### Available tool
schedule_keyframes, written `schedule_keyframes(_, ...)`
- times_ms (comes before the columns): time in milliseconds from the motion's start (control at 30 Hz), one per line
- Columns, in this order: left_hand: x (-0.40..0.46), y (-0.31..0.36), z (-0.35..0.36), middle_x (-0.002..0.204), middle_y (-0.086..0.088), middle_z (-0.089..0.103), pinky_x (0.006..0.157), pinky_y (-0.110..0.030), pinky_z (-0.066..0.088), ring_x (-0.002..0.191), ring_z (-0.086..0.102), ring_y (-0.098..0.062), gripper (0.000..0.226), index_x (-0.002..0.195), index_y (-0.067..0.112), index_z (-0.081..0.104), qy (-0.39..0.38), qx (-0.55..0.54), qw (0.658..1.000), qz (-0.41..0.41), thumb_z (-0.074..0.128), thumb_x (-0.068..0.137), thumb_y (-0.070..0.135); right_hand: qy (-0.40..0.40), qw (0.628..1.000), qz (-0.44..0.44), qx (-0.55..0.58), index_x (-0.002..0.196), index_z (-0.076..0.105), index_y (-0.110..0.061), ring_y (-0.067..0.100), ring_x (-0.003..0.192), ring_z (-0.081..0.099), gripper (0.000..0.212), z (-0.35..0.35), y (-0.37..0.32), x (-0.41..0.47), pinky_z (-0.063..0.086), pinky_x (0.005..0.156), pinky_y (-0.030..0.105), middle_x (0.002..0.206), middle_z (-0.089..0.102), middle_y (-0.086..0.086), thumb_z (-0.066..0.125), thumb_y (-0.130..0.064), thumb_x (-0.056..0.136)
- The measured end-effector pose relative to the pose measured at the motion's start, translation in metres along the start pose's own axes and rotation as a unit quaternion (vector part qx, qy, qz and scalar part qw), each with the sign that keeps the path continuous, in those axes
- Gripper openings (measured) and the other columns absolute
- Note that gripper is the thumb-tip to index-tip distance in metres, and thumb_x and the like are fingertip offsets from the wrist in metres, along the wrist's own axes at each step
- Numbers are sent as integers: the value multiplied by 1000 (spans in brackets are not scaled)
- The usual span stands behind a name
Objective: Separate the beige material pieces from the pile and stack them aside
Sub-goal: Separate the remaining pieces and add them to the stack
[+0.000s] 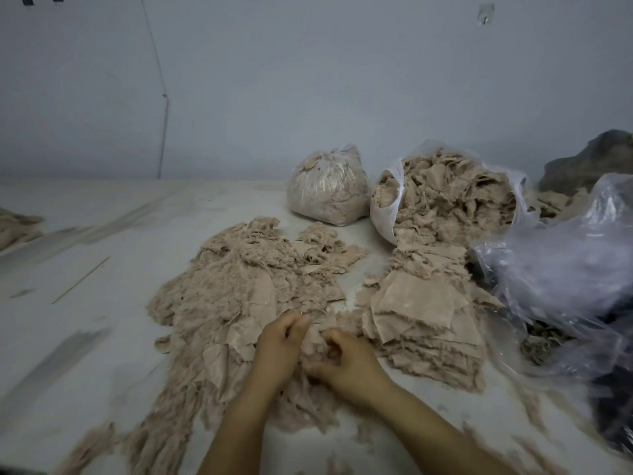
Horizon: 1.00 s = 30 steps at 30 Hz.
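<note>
In the head view, a pale table [102, 337] is seen running back to a grey wall [308, 80]. The left half of the table is bare except for faint streaks, and the widest open room lies there. A small heap of beige scraps [17, 228] is cut off by the left edge of the picture.

The pile [233, 296] of frayed beige pieces is spread over the middle of the table, its near end trailing toward the lower left corner. Just to its right, apart by a narrow strip of table, the stack [424, 323] of flatter pieces is laid, its near edge ragged. Behind the stack an open bag [445, 197] spills more beige material onto it. A tied bag [325, 190] stands beside the open one, to the left. The right side is crowded by crumpled clear plastic [555, 279], which touches the stack's right edge, with dark cloth [589, 162] behind it.

Both hands are set on the near end of the pile, close together. The left hand [279, 347] is curled, its fingers pinching into the fluff. The right hand [346, 365] is curled too, fingertips bent down and gripping a piece of the same material between finger and thumb.
</note>
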<state>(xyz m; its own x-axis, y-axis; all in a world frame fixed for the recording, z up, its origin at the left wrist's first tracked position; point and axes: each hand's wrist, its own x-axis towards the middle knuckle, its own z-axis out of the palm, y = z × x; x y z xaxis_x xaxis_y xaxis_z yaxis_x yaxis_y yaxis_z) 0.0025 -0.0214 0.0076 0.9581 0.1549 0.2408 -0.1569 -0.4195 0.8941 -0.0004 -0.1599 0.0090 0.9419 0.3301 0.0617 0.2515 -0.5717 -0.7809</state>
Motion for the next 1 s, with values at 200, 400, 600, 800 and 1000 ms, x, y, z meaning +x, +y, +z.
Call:
schedule_keyframes(200,-3,3,-17,54,3,31,50,-23,28,52,30,-11,40,60,16,33,108,-82,991,-15,49,98,19,66,967,24,245,68,51,-17,6,58,41,29,2,1,2,35,56,16,58,47,-13,51,-14,98)
schedule_keyframes(400,-9,22,-3,49,5,41,48,-21,34,46,38,-7,36,63,12,46,66,-144,986,-41,52,96,23,32,985,52,162,119,43,-28,0,99,48,51,12,0,-11,38,75,6,112,45,-19,74,-38,80)
schedule_keyframes(600,-4,34,-8,44,6,40,35,-16,28,34,32,-3,16,84,11,66,6,-221,972,-84,57,94,21,148,965,50,211,102,52,-28,-1,73,59,27,13,6,-13,42,58,9,91,63,-16,47,-3,92)
schedule_keyframes(800,5,20,-21,41,5,38,30,-11,18,29,25,-4,24,69,13,67,52,-355,905,-229,60,91,20,111,968,35,224,94,57,-28,-2,49,46,9,3,17,-17,36,49,12,53,51,-18,61,-22,90)
schedule_keyframes(1000,7,14,-24,59,-1,60,44,-19,42,49,51,-13,17,63,15,74,-7,-422,874,-239,67,76,24,59,989,17,131,104,58,-39,-12,92,55,18,3,21,-18,41,76,2,104,60,-17,62,-45,88)
